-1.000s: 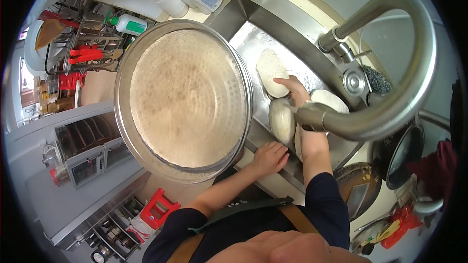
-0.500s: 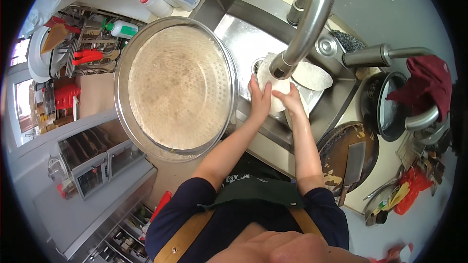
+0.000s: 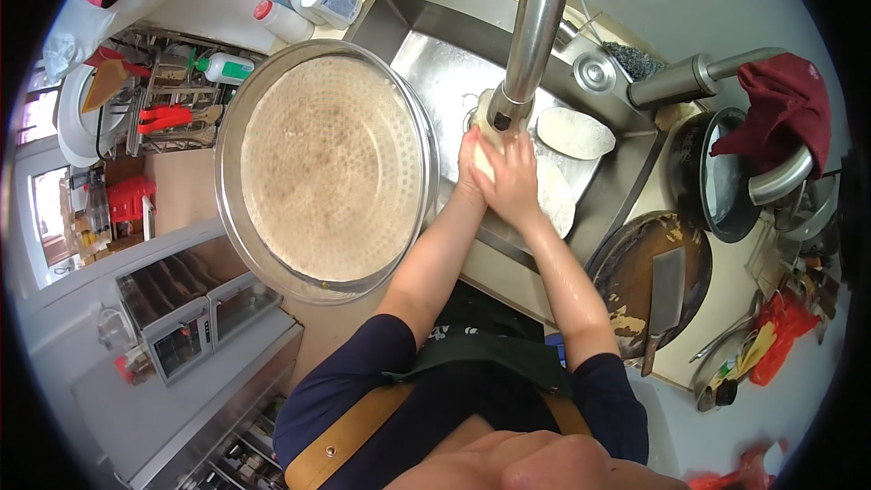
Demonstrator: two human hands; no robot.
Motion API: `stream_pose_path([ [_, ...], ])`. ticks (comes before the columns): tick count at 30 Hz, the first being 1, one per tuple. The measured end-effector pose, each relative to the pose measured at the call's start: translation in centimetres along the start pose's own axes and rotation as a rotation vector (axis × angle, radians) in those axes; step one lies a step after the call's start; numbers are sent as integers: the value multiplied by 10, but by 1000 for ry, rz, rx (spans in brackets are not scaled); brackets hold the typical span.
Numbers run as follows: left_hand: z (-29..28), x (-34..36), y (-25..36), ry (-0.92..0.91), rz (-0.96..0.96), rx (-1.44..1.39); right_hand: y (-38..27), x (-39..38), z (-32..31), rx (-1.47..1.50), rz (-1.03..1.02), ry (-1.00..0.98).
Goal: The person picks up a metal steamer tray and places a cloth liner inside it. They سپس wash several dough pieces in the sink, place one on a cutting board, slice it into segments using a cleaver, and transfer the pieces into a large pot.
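One pale piece [image 3: 486,153] lies between left hand [image 3: 469,163] and right hand [image 3: 513,183], both grasping it beneath the faucet [image 3: 537,32]; a second piece [image 3: 556,200] rests beside the right hand, a third piece [image 3: 576,133] farther right in the sink [image 3: 435,59].

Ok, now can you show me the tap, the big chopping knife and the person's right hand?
Tap [image 3: 537,29]: head view, on its shiny metal pipe.
Big chopping knife [image 3: 667,295]: head view, on its wide blade.
Right hand [image 3: 513,180]: head view, on the back of the hand.
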State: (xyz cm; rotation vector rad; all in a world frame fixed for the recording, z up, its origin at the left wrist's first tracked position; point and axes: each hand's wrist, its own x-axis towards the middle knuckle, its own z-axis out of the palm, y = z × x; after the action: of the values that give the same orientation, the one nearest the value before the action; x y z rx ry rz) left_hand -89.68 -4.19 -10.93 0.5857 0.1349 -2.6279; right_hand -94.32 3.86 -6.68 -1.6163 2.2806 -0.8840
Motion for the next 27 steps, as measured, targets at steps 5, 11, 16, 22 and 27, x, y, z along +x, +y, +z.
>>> stream_pose_path([
  [5,-3,2,-1,-16,107,-3,41,70,-7,502,343,-126],
  [11,13,24,18,-18,210,59,52,28,32,399,200,14],
  [16,75,33,10,338,286,297,66,-21,-8,1099,751,447],
  [22,69,45,18,224,217,267,83,-55,-40,1168,1070,796],
  [27,75,31,13,286,185,270,85,-56,-44,1207,1057,806],
])
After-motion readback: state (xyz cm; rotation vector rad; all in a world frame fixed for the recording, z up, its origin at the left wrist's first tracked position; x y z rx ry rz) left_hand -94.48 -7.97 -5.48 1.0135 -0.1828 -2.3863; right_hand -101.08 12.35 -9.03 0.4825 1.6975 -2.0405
